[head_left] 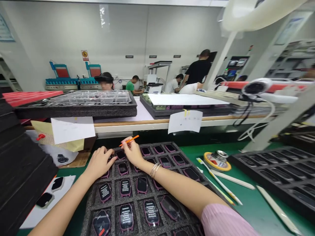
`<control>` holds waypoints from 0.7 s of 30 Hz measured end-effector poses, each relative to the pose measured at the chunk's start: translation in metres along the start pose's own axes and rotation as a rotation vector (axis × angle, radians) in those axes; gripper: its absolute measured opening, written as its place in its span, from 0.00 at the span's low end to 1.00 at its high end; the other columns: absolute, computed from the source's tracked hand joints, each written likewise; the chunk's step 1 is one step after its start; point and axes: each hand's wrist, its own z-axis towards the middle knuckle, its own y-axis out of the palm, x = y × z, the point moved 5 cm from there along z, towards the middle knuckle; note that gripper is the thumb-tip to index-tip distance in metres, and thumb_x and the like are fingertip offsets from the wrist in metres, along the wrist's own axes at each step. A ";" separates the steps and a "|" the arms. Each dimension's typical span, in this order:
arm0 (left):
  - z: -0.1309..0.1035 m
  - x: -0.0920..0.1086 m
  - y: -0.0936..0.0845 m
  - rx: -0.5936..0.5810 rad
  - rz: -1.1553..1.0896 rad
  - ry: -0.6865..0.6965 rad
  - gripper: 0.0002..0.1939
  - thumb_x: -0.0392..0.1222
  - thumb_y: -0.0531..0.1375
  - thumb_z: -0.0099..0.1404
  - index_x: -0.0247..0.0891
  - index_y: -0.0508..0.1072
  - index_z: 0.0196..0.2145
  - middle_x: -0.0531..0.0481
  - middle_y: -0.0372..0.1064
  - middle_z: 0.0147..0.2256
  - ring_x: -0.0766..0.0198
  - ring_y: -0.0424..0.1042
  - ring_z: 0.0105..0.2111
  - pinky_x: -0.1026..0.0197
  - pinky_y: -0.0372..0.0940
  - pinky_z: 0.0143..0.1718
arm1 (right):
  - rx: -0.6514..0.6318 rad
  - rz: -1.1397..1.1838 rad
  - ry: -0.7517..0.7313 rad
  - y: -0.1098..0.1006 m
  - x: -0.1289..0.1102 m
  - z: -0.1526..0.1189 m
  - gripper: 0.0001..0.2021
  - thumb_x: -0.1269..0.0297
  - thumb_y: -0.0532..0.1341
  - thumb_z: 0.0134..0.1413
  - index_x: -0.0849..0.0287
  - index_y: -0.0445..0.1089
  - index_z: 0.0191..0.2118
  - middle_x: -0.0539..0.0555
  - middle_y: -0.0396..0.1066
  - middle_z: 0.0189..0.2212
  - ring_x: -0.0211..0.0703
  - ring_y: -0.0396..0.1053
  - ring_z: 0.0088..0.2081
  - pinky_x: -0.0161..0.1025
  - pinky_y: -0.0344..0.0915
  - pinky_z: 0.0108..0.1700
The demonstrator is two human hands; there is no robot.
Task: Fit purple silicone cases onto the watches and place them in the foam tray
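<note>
A black foam tray (134,203) in front of me holds several purple-framed smartwatches (126,216) in its compartments, some with lit screens of white text. At the tray's far left corner, my left hand (99,162) has its thumb and index finger about a dark smartwatch (111,157), mostly hidden under the fingers. My right hand (133,152) is closed on a thin orange pen-like stick (134,138), held nearly level over the tray's far edge. Just below the stick, between both hands, another smartwatch (120,154) sits in its slot.
Stacked black foam (22,170) rises on the left beside two watches on white paper (61,193). To the right lie a toothbrush (221,183), pale flat sticks (278,209), a tape roll (218,160) and another foam tray (278,173). A loaded shelf (137,123) crosses ahead; people sit beyond.
</note>
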 end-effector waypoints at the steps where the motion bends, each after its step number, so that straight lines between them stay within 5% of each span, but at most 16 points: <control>1: 0.000 -0.002 0.000 -0.002 -0.006 0.016 0.18 0.55 0.54 0.70 0.42 0.76 0.44 0.44 0.64 0.37 0.48 0.67 0.40 0.45 0.63 0.46 | -0.017 -0.001 -0.006 0.005 -0.004 0.001 0.14 0.58 0.61 0.67 0.61 0.70 0.51 0.55 0.74 0.45 0.43 0.74 0.41 0.45 0.74 0.43; 9: -0.010 -0.026 -0.006 0.035 -0.143 0.069 0.15 0.55 0.57 0.68 0.44 0.77 0.43 0.44 0.71 0.45 0.47 0.70 0.46 0.43 0.63 0.50 | -0.106 0.025 0.068 0.052 0.000 0.018 0.12 0.59 0.61 0.67 0.62 0.71 0.48 0.54 0.74 0.41 0.40 0.74 0.36 0.41 0.75 0.38; 16: -0.023 -0.035 0.002 0.108 -0.310 0.001 0.14 0.52 0.57 0.70 0.44 0.73 0.48 0.47 0.74 0.49 0.53 0.70 0.52 0.49 0.63 0.56 | -0.163 0.092 0.179 0.058 0.028 0.015 0.14 0.58 0.61 0.67 0.62 0.70 0.52 0.55 0.74 0.44 0.41 0.74 0.38 0.42 0.75 0.39; 21: -0.026 -0.035 0.002 0.125 -0.351 -0.030 0.07 0.48 0.62 0.67 0.45 0.75 0.40 0.50 0.76 0.44 0.56 0.73 0.48 0.53 0.65 0.53 | -0.258 0.123 0.186 0.059 0.033 0.012 0.14 0.59 0.61 0.66 0.62 0.70 0.51 0.55 0.74 0.44 0.41 0.74 0.39 0.43 0.75 0.40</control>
